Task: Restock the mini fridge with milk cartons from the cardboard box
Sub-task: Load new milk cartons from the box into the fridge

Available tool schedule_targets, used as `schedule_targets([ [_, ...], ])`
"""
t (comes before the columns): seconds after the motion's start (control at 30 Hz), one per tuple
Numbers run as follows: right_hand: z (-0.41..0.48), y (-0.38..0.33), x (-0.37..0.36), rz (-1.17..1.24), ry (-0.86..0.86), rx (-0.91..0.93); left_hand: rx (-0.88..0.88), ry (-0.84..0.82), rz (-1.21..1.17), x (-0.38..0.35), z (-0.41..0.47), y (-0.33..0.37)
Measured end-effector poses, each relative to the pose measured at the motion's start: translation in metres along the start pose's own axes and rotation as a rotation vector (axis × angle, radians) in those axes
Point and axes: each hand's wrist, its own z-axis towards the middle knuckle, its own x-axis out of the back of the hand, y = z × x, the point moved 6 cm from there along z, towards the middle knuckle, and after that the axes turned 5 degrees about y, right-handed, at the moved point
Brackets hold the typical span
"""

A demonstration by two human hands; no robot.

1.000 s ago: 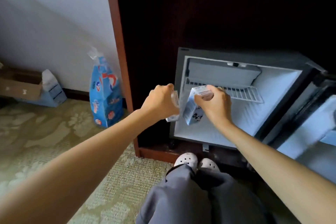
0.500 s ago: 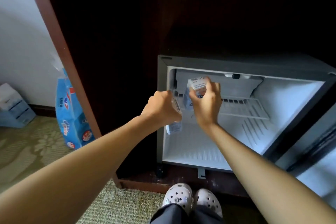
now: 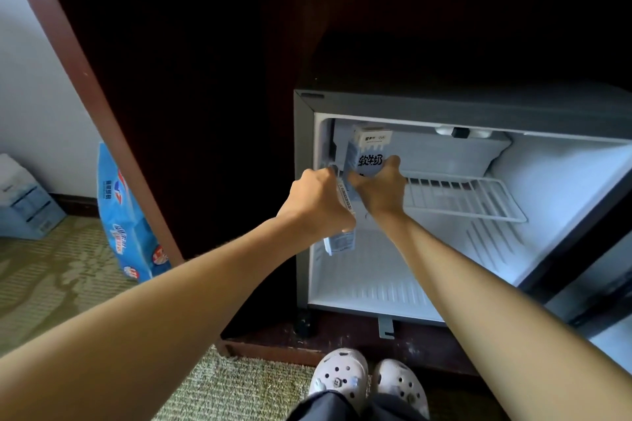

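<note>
The mini fridge [image 3: 444, 102] stands open inside a dark wooden cabinet, its white interior lit. My right hand [image 3: 379, 193] grips a pale blue milk carton [image 3: 369, 150] upright at the far left of the wire shelf [image 3: 465, 196], close to the fridge's left wall. Whether the carton rests on the shelf I cannot tell. My left hand [image 3: 319, 203] holds a second milk carton [image 3: 342, 236] just in front of the fridge's left edge, below shelf level. Only that carton's lower end and one printed side show past my fingers.
The fridge door [image 3: 602, 311] hangs open at the right. A blue plastic pack [image 3: 126, 222] leans against the cabinet's brown frame [image 3: 85, 79] on the left. A light blue carton case [image 3: 24, 198] sits on the patterned carpet by the wall. My feet in white clogs [image 3: 369, 383] stand before the fridge.
My right hand has lifted its carton up and back from the fridge opening to the left end of the wire shelf. My left hand followed closer with its carton. The view swung right.
</note>
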Motion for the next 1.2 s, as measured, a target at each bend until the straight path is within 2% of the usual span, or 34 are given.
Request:
schedule_targets([
  [0.23, 0.012, 0.007, -0.018, 0.002, -0.049, 0.037, 0.029, 0.02, -0.044, -0.002, 0.005, -0.006],
  [0.33, 0.018, 0.013, -0.024, -0.077, -0.066, 0.057, -0.011, 0.019, -0.025, -0.001, 0.008, -0.003],
  [0.43, 0.027, 0.019, -0.03, -0.166, -0.053, 0.081, -0.018, 0.011, -0.022, -0.003, 0.01, -0.005],
  [0.57, 0.035, 0.021, -0.034, -0.171, 0.001, 0.063, -0.002, -0.002, -0.006, -0.011, 0.011, -0.012],
  [0.7, 0.04, 0.023, -0.039, -0.221, -0.014, 0.077, -0.005, 0.005, -0.015, -0.014, 0.01, -0.016],
  [0.83, 0.039, 0.026, -0.031, -0.225, -0.02, 0.035, -0.001, 0.005, -0.055, -0.011, 0.009, -0.017],
  [0.93, 0.019, 0.019, -0.002, -0.084, 0.002, 0.05, -0.025, -0.004, -0.075, -0.008, 0.007, -0.015],
  [1.0, -0.001, 0.013, 0.018, -0.015, -0.106, 0.095, -0.059, -0.007, -0.06, -0.007, 0.004, -0.013],
  [1.13, -0.05, 0.019, 0.029, -0.207, -0.696, 0.077, -0.178, -0.035, 0.031, -0.005, -0.001, 0.004],
  [1.2, -0.059, 0.022, 0.033, -0.271, -0.745, 0.096, -0.206, -0.037, 0.023, -0.004, -0.002, 0.014],
])
